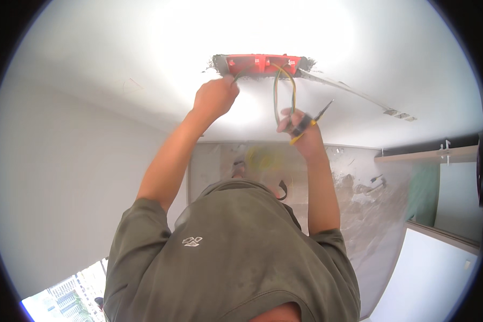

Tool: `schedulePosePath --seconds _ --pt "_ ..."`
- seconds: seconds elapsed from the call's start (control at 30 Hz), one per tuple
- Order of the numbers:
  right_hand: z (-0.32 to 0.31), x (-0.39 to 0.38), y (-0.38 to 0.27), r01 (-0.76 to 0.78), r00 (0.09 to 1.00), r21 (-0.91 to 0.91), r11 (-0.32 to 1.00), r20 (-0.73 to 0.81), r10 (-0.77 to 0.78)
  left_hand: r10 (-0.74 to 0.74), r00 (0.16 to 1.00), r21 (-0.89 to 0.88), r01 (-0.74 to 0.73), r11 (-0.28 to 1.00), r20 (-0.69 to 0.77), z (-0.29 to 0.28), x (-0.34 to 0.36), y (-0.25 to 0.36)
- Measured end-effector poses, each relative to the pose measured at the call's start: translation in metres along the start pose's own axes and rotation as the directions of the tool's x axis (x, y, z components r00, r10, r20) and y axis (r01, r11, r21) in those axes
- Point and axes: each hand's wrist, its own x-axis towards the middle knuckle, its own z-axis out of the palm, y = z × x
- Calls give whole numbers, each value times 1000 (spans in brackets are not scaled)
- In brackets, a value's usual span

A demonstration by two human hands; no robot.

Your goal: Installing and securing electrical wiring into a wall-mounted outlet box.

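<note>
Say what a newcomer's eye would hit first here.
First, the bright red box set in the white wall at top centre, with the left hand at its lower left. Next, the wires looping down from it toward the right hand, which holds a black-and-yellow tool.

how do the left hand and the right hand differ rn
Position: the left hand is up near the red box, while the right hand is lower and farther from it.
Contents: the left hand has a thin wire at its fingertips and no tool visible, while the right hand holds a black and yellow tool with a pointed tip.
Shared: both are bare and raised, with wire running to them from the box.
</note>
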Motion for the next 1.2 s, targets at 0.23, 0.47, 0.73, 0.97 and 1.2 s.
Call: schedulePosePath --seconds 0.23,0.47,0.73,0.97,1.2 --pt "20 5 -9 73 955 -420 904 -231 -185 -208 901 -755 432 493 380 -36 -81 -38" --pt "19 35 -4 120 931 265 957 -365 -16 -10 826 -818 559 137 563 -8 -114 -53" --pt "41 42 -10 112 893 -107 988 -425 -147 -50 892 -885 453 111 450 23 -29 -32" --pt "59 52 -24 224 823 -137 965 -503 -263 101 932 -900 362 -241 348 24 -4 -29" --pt "58 66 -22 263 779 -108 959 -562 -277 158 927 -877 372 -304 339 56 -33 -16"
